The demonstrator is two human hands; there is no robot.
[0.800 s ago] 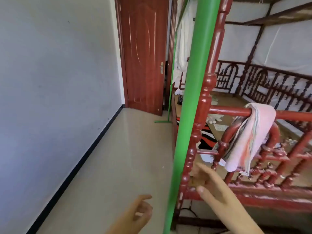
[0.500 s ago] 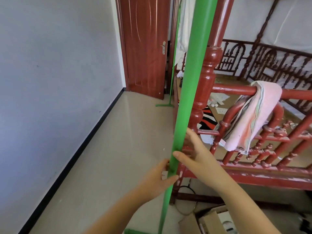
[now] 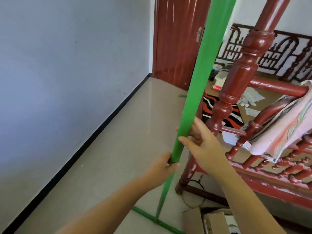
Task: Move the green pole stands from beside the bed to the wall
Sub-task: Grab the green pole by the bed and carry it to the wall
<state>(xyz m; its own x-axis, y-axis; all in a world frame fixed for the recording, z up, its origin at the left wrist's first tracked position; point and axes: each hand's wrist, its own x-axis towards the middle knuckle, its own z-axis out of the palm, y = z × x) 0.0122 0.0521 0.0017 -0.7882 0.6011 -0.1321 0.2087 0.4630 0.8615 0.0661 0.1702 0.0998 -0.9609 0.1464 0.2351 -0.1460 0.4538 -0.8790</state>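
A tall green pole stand (image 3: 195, 92) rises upright right in front of me, next to the red corner post of the bed (image 3: 236, 85). Its green cross foot (image 3: 152, 220) rests on the floor. My left hand (image 3: 164, 168) is wrapped around the pole low down. My right hand (image 3: 200, 141) grips the same pole a little higher, thumb in front, fingers behind. A second green stand's foot (image 3: 183, 95) shows on the floor by the door, its pole hidden behind the near pole.
A pale wall (image 3: 67, 81) with a black skirting runs along the left, with beige tiled floor (image 3: 128, 141) between it and the bed. A red wooden door (image 3: 177, 39) closes the far end. A striped towel (image 3: 287, 125) hangs on the bed rail. Cardboard boxes (image 3: 207, 220) lie at the bed's foot.
Both hands have come up from open and apart to closing on the near green pole, the left below the right. The view has tipped down so the pole's foot shows.
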